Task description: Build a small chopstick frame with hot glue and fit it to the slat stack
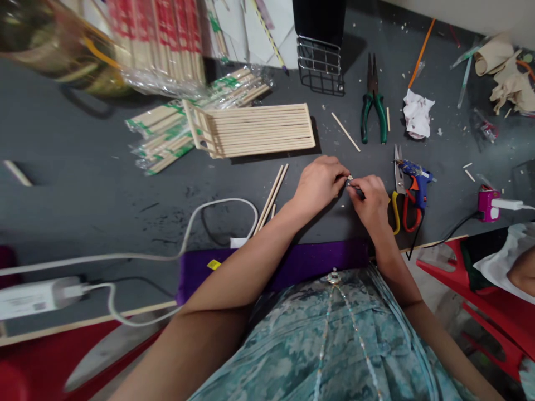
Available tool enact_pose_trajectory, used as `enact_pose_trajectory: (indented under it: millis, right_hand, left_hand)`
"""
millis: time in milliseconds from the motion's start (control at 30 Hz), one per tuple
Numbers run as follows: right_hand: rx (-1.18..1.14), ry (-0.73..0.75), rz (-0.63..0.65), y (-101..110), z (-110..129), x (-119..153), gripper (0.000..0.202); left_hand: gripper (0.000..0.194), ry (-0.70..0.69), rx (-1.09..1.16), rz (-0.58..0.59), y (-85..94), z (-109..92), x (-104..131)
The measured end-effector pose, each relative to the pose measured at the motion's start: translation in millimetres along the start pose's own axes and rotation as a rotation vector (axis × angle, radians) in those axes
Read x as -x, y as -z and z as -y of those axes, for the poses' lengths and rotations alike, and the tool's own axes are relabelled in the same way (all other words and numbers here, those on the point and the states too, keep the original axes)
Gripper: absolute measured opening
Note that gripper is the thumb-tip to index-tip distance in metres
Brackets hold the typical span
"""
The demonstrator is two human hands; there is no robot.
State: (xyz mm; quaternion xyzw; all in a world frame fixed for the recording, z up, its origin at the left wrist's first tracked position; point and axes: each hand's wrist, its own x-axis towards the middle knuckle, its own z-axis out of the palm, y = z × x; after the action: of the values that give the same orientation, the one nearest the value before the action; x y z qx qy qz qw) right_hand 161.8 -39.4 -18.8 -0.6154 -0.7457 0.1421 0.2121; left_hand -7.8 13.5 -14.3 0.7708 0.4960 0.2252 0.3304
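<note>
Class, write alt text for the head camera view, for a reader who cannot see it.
Two bare hands, left and right, pinch something tiny above a grey table. Beyond them lies a slatted rack of pale wooden sticks; green-handled pliers and a blue glue gun sit toward the right.

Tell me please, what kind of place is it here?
Probably an informal craft workspace, with a work table; I cannot tell if it is a home or a workshop. The glue gun, green-handled pliers and slatted wooden-stick structure suggest this.
</note>
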Motion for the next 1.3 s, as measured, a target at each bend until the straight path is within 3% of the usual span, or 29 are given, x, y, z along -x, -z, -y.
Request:
enact_pose_trajectory:
  millis: [467, 667, 767, 1000, 1300]
  right_hand:
    - [0.011, 0.041, 0.016, 1.4, 1.3, -1.8, 0.021]
    - [-0.027, -0.058, -0.059, 11.7, -2.7, -8.6, 0.017]
    - [-0.034, -0.036, -0.05, 14.4, -5.5, -13.7, 0.019]
    - [-0.036, -0.003, -0.006, 6.9, -10.3, -16.7, 0.022]
    - [-0.048, 0.007, -0.066, 3.2, -8.4, -19.7, 0.022]
  left_hand:
    - [0.018, -0.003, 0.001, -0.006, -0.5, 1.0, -0.4]
    - [0.015, -0.008, 0.006, -0.02, -1.4, 1.7, 0.3]
    - [0.013, 0.007, -0.003, -0.012, -0.6, -0.1, 0.4]
    - [0.012, 0.01, -0.01, -0.002, 0.3, -2.4, 0.6]
    - [0.011, 0.011, -0.023, 0.009, -0.1, -2.8, 0.6]
